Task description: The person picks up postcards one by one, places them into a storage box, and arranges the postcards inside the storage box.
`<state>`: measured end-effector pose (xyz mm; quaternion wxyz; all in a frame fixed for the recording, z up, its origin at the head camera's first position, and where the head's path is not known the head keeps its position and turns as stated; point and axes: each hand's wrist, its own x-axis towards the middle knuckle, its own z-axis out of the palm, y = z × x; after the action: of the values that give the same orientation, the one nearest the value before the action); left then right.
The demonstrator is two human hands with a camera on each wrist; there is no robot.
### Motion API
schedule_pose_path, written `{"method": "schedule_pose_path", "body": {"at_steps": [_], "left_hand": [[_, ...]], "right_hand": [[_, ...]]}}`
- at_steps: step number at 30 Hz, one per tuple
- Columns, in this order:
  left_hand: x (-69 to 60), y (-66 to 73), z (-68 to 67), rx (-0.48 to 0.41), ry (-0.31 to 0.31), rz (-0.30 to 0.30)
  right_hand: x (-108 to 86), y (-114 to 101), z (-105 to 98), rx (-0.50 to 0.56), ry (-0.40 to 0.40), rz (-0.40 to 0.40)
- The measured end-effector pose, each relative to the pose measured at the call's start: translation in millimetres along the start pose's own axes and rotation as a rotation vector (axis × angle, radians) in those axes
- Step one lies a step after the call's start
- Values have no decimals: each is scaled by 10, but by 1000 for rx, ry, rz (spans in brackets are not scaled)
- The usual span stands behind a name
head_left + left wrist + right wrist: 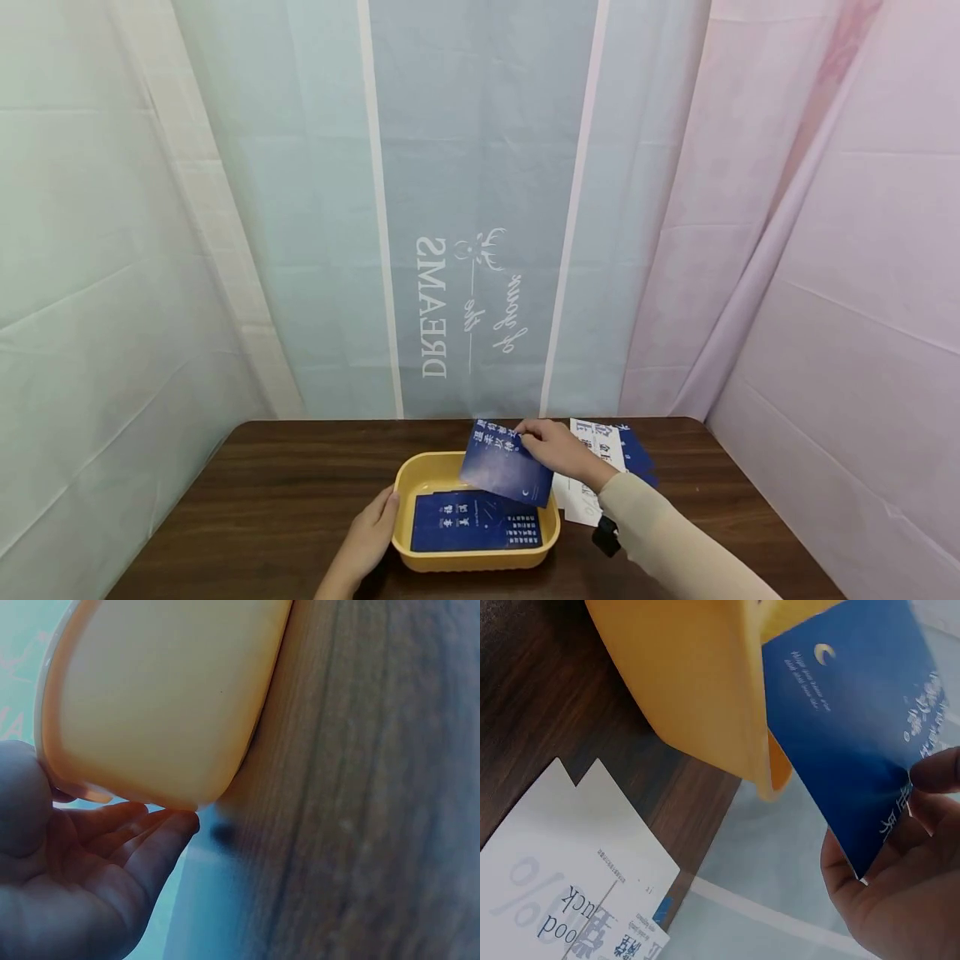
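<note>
A yellow plastic basin (480,563) stands near the front of the table, with several dark blue cards (450,525) lying inside. My left hand (372,527) holds the basin's left end, thumb at the rim; in the left wrist view its fingers (161,847) touch the outer wall. Between thumb and fingers, my right hand (561,452) pinches a blue card (501,467) by its edge, tilted above the basin's far right side. White print and a small yellow moon show on this card (840,697) in the right wrist view.
White printed cards (581,500) and a blue one (637,458) lie overlapping on the table right of the basin, partly behind my right forearm. A black device (606,536) sits at the right wrist. Beyond the dark wooden table (300,500) hangs a printed curtain (480,167).
</note>
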<state>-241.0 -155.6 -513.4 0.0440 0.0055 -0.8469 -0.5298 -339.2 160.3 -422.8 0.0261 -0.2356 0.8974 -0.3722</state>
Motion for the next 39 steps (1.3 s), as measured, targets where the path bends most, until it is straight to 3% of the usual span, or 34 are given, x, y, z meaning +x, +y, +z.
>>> {"method": "schedule_pose_path", "body": {"at_steps": [9, 19, 27, 31, 39], "left_hand": [[-1, 14, 1, 1, 1, 8], [-10, 38, 0, 5, -6, 3], [-8, 40, 1, 5, -6, 11], [-16, 40, 0, 4, -3, 15], [-10, 36, -13, 6, -5, 7]], "right_hand": [[32, -40, 94, -105, -160, -106], [25, 1, 161, -77, -352, -95], [-15, 9, 182, -101, -401, -121], [-14, -30, 205, -220, -417, -116], [130, -152, 332, -570, -468, -92]]}}
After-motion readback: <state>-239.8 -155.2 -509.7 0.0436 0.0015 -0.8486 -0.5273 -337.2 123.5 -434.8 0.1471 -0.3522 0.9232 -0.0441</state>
